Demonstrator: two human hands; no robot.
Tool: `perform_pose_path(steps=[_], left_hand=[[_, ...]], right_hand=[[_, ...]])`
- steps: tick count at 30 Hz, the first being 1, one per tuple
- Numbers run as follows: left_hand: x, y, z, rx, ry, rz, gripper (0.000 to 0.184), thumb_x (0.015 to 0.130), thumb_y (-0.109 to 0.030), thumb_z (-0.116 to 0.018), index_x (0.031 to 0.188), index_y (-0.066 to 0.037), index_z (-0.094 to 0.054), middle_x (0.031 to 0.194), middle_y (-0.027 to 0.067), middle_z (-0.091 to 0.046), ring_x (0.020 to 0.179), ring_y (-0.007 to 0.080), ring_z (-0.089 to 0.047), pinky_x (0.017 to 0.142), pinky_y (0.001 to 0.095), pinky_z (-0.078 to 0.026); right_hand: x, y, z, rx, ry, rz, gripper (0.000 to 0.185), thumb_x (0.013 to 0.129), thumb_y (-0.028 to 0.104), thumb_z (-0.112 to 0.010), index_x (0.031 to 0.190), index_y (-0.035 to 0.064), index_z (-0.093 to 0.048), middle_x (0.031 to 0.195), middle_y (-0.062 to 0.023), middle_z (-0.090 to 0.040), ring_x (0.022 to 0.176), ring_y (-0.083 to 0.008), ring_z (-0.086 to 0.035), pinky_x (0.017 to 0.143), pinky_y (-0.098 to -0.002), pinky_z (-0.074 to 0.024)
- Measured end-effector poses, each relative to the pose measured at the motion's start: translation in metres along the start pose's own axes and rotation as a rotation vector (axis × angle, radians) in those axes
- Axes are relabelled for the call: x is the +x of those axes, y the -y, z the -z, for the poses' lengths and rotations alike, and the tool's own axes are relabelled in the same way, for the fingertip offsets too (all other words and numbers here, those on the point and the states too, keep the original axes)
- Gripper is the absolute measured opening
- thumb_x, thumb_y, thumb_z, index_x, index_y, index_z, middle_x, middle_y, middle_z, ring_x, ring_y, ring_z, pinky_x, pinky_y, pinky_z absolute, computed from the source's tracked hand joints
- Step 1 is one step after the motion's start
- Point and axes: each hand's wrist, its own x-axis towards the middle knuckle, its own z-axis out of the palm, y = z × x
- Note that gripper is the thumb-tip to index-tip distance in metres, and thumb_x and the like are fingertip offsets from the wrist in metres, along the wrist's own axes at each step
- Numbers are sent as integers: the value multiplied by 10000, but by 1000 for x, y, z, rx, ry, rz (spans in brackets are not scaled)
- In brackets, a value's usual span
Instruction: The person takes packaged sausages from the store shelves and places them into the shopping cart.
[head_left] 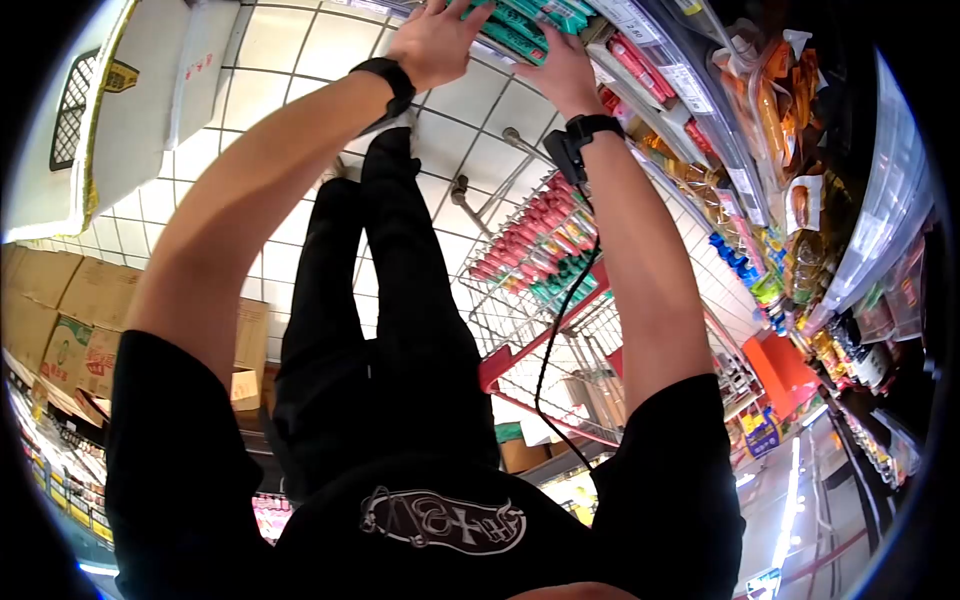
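Note:
My left hand (435, 45) reaches up to the shelf, its fingers stretched out at the left end of several green packets (515, 35). The top edge of the view cuts off part of those fingers. At the right end of the same packets is my right hand (562, 70), thumb apart from the fingers and touching the packaging. The packets lie side by side on a low shelf. A black band circles each wrist, and a dark cable hangs from the one on the right.
A wire shopping cart (530, 235) with pink and green packets stands beside my legs. Shelves with price strips (690, 85) and bagged goods line the right. Cardboard boxes (85, 315) are stacked at left, below a white bin-like container (130, 130). White tiles (270, 45) cover the floor.

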Motion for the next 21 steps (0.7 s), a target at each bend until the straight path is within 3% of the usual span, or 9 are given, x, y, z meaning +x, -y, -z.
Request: perform_pose_path(steps=[2,3,4,5,8,11,13,17,21], left_hand=[[4,0,-2,93,85,-29,545,836,-131,-515,1358,20,-466,1420,175,-433,1359,398,-300,1162,526,-157],[7,2,-6,11,-105,39,534,840,-135,-511,1357,-7,-479,1408,181,-440,1335,402,-324,1145,528,-184],[10,3,-12,-75,-294,103,523,844,-140,-506,1357,-34,-491,1396,187,-447,1311,406,-349,1128,530,-211],[17,7,-16,-30,-291,102,526,845,-152,-517,1365,-73,-496,1369,188,-464,1241,394,-405,1093,512,-258],[30,5,-17,61,-289,105,495,849,-169,-528,1337,-89,-519,1316,167,-498,1154,375,-458,1043,511,-313],[36,4,-14,-51,-218,152,434,852,-178,-524,1280,-114,-558,1252,150,-526,1079,356,-495,977,505,-362],[39,2,-13,101,-260,137,376,862,-182,-513,1228,-142,-587,1193,139,-539,1028,346,-515,926,504,-386],[44,-2,-16,135,-279,183,359,890,-180,-477,1230,-186,-592,1172,131,-542,1015,341,-519,918,512,-387],[45,0,-12,97,-269,217,332,902,-189,-471,1202,-187,-615,1165,114,-548,1009,331,-520,927,517,-380]], right_hand=[[-2,4,7,-22,32,-4,767,714,411,-800,1361,170,-465,1231,-198,-592,1122,-358,-585,922,-435,-498],[-1,4,8,-10,51,2,752,720,403,-797,1353,174,-463,1222,-190,-601,1105,-357,-595,907,-440,-504],[0,13,16,-39,27,22,648,740,388,-788,1274,127,-529,1103,-150,-661,970,-306,-656,844,-405,-518],[2,21,24,-62,232,-164,762,763,340,-766,1381,82,-404,1114,-240,-638,1038,-370,-622,894,-437,-487],[7,19,23,-21,291,-210,801,744,356,-781,1381,79,-381,1116,-232,-635,1023,-373,-626,878,-448,-489],[10,11,13,131,186,-141,826,738,375,-781,1381,72,-360,1159,-224,-624,1033,-383,-621,878,-455,-486],[14,11,17,137,266,-190,843,731,393,-785,1382,77,-352,1193,-221,-612,1053,-384,-613,888,-452,-483],[18,7,19,159,306,-183,680,711,395,-791,1224,30,-534,1146,-228,-633,1063,-371,-609,891,-433,-483],[24,10,27,206,328,-120,599,710,370,-784,1149,11,-593,1119,-234,-641,1050,-370,-612,888,-428,-481]])
